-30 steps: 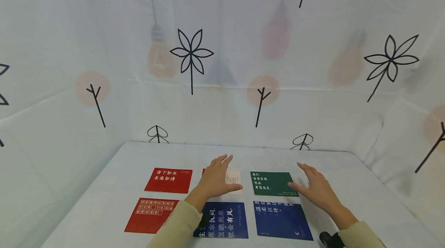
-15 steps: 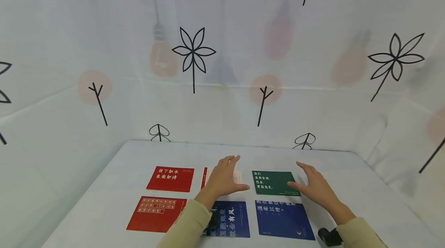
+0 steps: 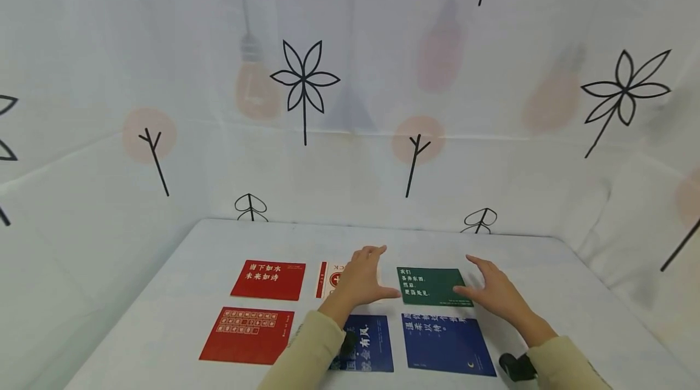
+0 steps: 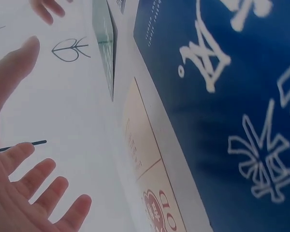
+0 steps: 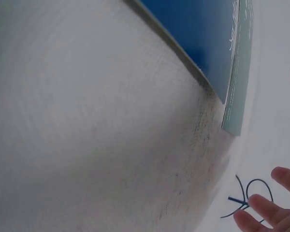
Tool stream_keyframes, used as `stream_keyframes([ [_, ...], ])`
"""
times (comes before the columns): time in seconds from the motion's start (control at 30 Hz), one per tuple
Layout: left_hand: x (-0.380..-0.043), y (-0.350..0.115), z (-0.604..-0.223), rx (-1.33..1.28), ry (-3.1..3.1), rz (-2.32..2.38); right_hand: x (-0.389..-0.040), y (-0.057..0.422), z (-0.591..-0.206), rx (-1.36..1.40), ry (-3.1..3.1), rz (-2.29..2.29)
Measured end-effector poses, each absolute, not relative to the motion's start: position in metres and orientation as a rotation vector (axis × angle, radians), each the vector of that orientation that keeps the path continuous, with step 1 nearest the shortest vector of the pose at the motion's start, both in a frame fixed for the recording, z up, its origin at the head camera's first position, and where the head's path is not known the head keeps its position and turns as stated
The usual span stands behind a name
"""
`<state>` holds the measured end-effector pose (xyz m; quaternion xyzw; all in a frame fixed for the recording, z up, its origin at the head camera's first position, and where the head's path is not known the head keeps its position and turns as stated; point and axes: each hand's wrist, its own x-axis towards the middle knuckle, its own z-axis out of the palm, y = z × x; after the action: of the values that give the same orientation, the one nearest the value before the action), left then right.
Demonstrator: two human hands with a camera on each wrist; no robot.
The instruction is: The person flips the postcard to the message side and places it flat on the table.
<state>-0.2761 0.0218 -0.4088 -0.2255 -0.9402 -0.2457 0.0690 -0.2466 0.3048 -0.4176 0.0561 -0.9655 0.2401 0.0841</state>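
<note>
My left hand [image 3: 360, 279] hovers with spread, loosely bent fingers over a cream card with a red stripe [image 3: 324, 277], covering much of it. Its thumb points toward the green card [image 3: 429, 287], which bears white writing. On that card's other side my right hand [image 3: 499, 297] is held with thumb and fingers apart, the thumb overlapping the card's right edge in the head view; whether it touches, I cannot tell. Nothing lies between the fingers of the left hand [image 4: 34, 188] in the left wrist view. Fingers of the right hand [image 5: 275, 203] show at the right wrist view's edge.
Two red cards [image 3: 268, 280] lie one in front of the other at the left. Nearer me are a blue card [image 3: 374, 344], partly behind my left sleeve, and another blue card [image 3: 448, 347]. A white patterned cloth [image 3: 350, 183] hangs behind the white table [image 3: 164, 293].
My left hand has moved to the right, from over the cream card toward the green one, baring the cream card's left part. The right hand stays nearly still. The cards have not been moved.
</note>
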Motion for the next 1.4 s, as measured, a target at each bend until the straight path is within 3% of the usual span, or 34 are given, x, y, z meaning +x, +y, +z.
stream_keyframes([
  [1.4, -0.284, 0.061, -0.428, -0.576, -2.98, -0.907, -0.263, 0.317, -0.426, 0.176, -3.029, 0.665],
])
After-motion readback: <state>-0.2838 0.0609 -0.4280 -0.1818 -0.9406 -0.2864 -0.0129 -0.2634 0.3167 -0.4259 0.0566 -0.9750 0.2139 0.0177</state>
